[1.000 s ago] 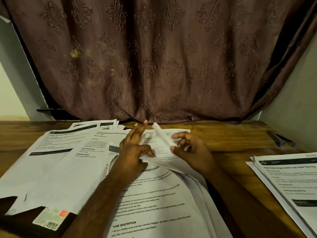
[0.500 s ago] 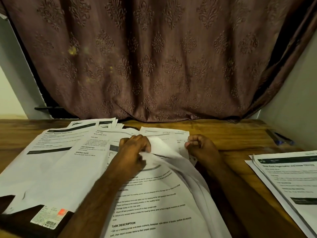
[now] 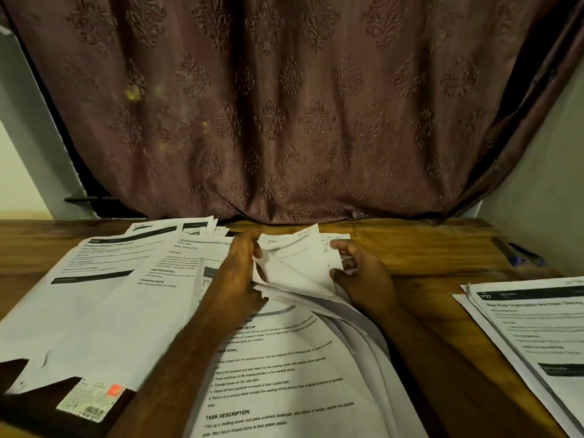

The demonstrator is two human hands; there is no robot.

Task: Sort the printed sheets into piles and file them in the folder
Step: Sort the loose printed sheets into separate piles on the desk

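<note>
Both hands are at the far end of the middle stack: the left hand [image 3: 241,273] lies on the sheets with its thumb under a lifted sheet [image 3: 294,270], and the right hand [image 3: 360,276] pinches that sheet's curled far corner. Loose sheets [image 3: 104,298] sprawl over the left half of the tabletop [image 3: 426,251]; a neater pile [image 3: 531,324] sits at the right edge. What looks like a dark folder [image 3: 47,406] lies at the near left corner. Sorting seems barely begun, filing not started.
</note>
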